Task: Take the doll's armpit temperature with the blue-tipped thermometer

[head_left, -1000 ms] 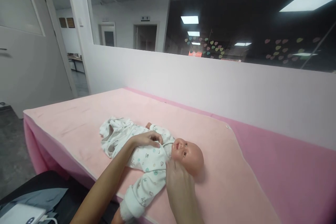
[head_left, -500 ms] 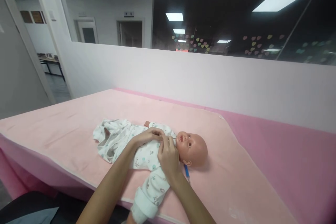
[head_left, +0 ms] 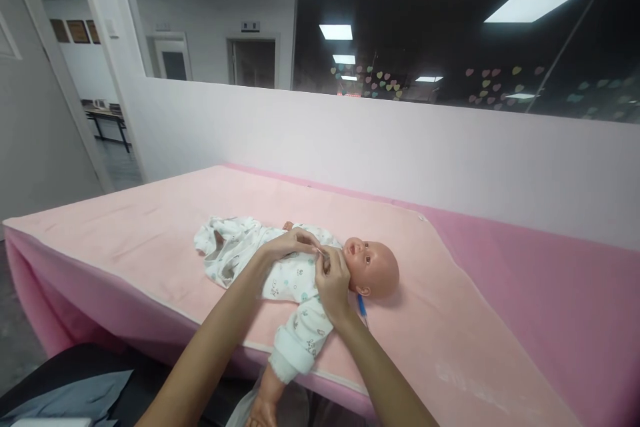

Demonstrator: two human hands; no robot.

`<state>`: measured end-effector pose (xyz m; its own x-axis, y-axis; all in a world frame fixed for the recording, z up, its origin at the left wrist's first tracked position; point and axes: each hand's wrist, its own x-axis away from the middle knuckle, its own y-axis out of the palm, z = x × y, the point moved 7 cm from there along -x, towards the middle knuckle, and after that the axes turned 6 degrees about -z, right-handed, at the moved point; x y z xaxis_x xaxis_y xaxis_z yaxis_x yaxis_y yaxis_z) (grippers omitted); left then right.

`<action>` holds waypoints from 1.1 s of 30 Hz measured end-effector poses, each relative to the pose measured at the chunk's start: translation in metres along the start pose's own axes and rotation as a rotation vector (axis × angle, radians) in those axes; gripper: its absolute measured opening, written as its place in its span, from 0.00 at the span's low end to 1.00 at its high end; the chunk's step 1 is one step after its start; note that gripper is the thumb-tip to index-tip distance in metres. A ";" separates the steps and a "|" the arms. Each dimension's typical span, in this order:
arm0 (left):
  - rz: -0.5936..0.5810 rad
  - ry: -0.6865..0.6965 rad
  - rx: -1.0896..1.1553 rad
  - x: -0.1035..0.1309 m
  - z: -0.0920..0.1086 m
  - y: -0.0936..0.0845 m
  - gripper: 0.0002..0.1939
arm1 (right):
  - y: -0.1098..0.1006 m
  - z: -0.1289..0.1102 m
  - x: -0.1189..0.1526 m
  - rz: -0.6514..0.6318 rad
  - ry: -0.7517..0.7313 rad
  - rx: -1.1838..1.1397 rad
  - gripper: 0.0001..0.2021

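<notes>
A baby doll (head_left: 377,271) lies on its back with its head to the right. It wears a white printed romper (head_left: 287,283), whose loose leg end lies crumpled at the left. My left hand (head_left: 295,241) rests over the doll's upper chest, thumb and fingers pinched together. Just below the doll's chin, my right hand (head_left: 334,279) is closed with curled fingers. The fingertips of both hands meet; whatever small thing or bit of cloth is between them cannot be made out. The doll's near arm, in a cuffed sleeve (head_left: 295,347), hangs over the table's front edge.
A slim blue object (head_left: 361,305) lies by the doll's neck, partly hidden. A pale pink sheet (head_left: 440,347) covers the table over a darker pink cloth (head_left: 550,247). Behind stands a white wall (head_left: 350,140) with a window above it.
The view has shifted slightly, and the doll's hand past the table edge now shows fully. My fingertips stay together at the chest, with my right fingers more curled.
</notes>
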<state>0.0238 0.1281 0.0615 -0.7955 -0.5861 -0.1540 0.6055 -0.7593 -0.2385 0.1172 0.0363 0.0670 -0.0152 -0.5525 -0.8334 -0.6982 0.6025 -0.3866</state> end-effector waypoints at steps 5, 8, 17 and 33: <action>-0.088 -0.006 -0.127 0.020 0.007 -0.009 0.16 | -0.004 0.000 0.002 0.052 -0.008 -0.078 0.09; -0.094 -0.033 -0.205 0.034 0.008 -0.019 0.14 | -0.003 0.000 0.003 0.042 -0.010 -0.113 0.10; -0.086 -0.076 -0.093 0.042 -0.006 -0.023 0.09 | -0.002 -0.005 0.001 -0.037 -0.029 -0.084 0.12; 0.032 -0.058 -0.077 0.045 -0.008 -0.022 0.13 | 0.008 -0.005 0.002 -0.107 -0.076 0.021 0.12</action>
<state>-0.0253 0.1203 0.0523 -0.7720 -0.6265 -0.1073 0.6249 -0.7173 -0.3081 0.1083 0.0377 0.0642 0.1136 -0.5693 -0.8143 -0.6781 0.5546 -0.4823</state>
